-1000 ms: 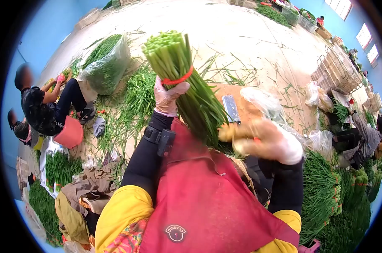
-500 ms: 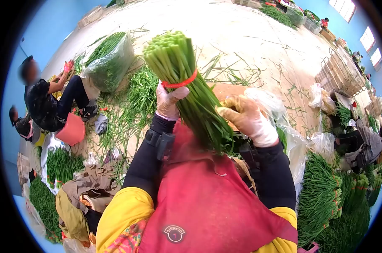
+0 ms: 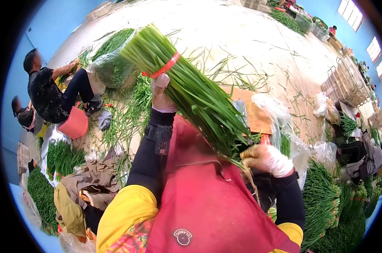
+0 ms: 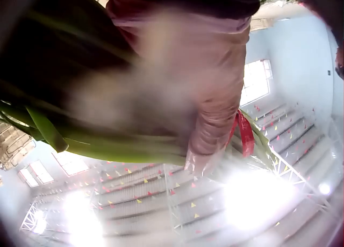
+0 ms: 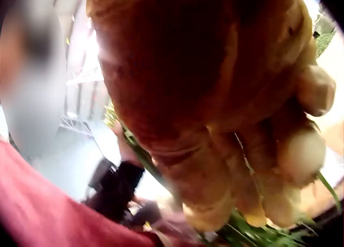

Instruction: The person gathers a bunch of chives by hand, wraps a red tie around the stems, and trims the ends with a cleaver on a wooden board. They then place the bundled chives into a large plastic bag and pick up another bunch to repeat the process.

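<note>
A long bundle of green stalks [image 3: 199,95] slants across the head view, pale cut ends at upper left and leaf tips at lower right. A red band [image 3: 170,65] circles it near the cut ends. The gloved left hand [image 3: 162,95] grips the bundle from below, just beside the band; its thumb lies along the stalks. In the left wrist view that hand [image 4: 215,86] wraps the stalks, with the band [image 4: 245,134] next to it. At the leaf tips, the gloved right hand [image 3: 267,160] pinches some leaf ends; its fingers [image 5: 247,188] are curled over green leaves [image 5: 258,236].
Behind the leaves lie a brown board [image 3: 258,120] and clear plastic [image 3: 269,105]. Banded bundles [image 3: 321,198] are piled at right. Clothes [image 3: 90,181] and a pink bucket [image 3: 75,123] are at left, where a seated person [image 3: 48,92] works. Loose stalks litter the floor.
The bundle has tilted flatter, its cut ends swinging left and its leaves extending down right. The right hand has moved down and slightly right, to the leaf tips.
</note>
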### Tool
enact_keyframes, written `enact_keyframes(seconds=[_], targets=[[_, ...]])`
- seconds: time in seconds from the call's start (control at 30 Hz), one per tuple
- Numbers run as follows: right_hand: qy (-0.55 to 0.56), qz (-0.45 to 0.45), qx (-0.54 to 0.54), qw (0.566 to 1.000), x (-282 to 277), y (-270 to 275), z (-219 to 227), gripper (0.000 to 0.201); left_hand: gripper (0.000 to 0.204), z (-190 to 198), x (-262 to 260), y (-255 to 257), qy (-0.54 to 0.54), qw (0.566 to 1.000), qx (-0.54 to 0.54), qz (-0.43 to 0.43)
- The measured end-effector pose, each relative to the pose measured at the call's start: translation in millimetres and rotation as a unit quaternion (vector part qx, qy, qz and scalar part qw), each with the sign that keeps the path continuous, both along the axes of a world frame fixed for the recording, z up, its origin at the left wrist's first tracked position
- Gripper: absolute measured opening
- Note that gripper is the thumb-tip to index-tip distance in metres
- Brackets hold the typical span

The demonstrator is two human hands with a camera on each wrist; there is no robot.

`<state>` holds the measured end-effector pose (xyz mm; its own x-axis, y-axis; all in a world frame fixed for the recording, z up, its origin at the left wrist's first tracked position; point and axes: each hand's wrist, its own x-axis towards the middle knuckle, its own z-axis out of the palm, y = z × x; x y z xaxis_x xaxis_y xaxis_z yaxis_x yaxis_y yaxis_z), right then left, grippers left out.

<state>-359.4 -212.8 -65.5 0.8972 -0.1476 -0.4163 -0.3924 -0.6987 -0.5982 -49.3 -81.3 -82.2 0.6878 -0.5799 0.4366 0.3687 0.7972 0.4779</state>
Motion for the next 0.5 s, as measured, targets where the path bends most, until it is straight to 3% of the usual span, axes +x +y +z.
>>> enact_keyframes(seconds=[0.07, 0.13, 0.2, 0.23, 0.3, 0.33, 0.4, 0.47, 0.5], targets=[[-0.179, -0.063, 0.076, 0.979, 15.2, 7.1, 20.1, 0.027, 0.064, -0.8, 0.2, -3.5, -0.028, 0.999, -0.001, -0.016], [-0.325, -0.115, 0.074, 0.936, 44.2, 16.7, 49.9, 0.027, 0.064, 1.4, -7.5, -9.0, -0.035, 0.999, -0.001, -0.018], [-0.518, -0.150, 0.117, 0.834, 80.3, 17.5, 38.9, 0.033, 0.065, 4.3, -17.4, -12.3, -0.042, 0.999, 0.000, -0.020], [-0.518, -0.153, 0.117, 0.833, 91.0, 17.0, 39.9, 0.033, 0.065, 6.6, -22.3, -12.2, -0.049, 0.998, 0.003, -0.029], [-0.442, -0.184, 0.012, 0.878, 107.5, 16.8, 40.2, 0.032, 0.066, 9.1, -28.0, -13.2, -0.056, 0.998, 0.008, -0.039], [-0.441, -0.184, 0.014, 0.878, 114.3, 18.2, 36.7, 0.032, 0.065, 9.7, -29.9, -14.2, -0.060, 0.998, 0.005, -0.033], [-0.507, -0.132, 0.149, 0.839, 125.3, 20.2, 28.7, 0.030, 0.065, 9.2, -29.8, -13.7, -0.063, 0.998, 0.003, -0.025], [-0.479, -0.133, 0.123, 0.859, 121.6, 10.7, 23.2, 0.026, 0.064, 6.5, -25.6, -12.9, -0.058, 0.998, -0.008, -0.032], [-0.450, -0.078, 0.093, 0.885, 115.1, 2.6, 18.6, 0.022, 0.063, 6.3, -20.6, -10.9, -0.038, 0.998, 0.013, -0.042]])
